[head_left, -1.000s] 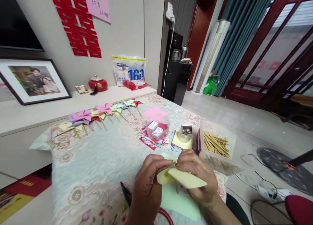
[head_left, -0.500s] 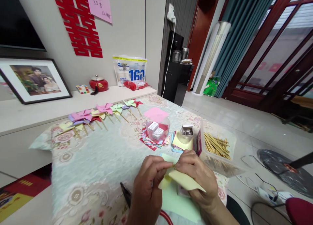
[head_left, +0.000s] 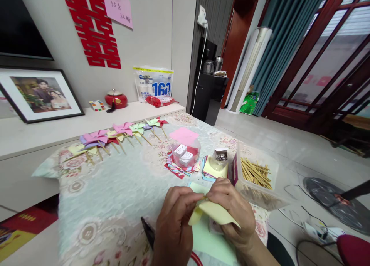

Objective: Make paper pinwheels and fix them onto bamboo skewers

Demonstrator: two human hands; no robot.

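A yellow sheet of paper (head_left: 216, 212), bent into curves, is pinched between my two hands above the table. My left hand (head_left: 176, 216) is closed with thumb and forefinger on the paper's left edge. My right hand (head_left: 234, 208) grips the same paper from the right, its fingertips meeting the left ones at a small point I cannot make out. Beneath the hands lies pale green paper (head_left: 211, 241), with a small box partly hidden on it. Pliers with a dark jaw (head_left: 148, 231) and a red handle lie under my left wrist.
Finished paper pinwheels (head_left: 124, 129) on sticks lie along the table's back edge. A clear round tub (head_left: 186, 154) with small white boxes sits on coloured paper. Near it stand an open box of metal pins (head_left: 221, 156) and a plastic bin (head_left: 260, 194) of wooden sticks.
Both hands keep their pinch on the yellow paper and have shifted only slightly. The paper's curled edge has moved a little. The rest stays as it was.
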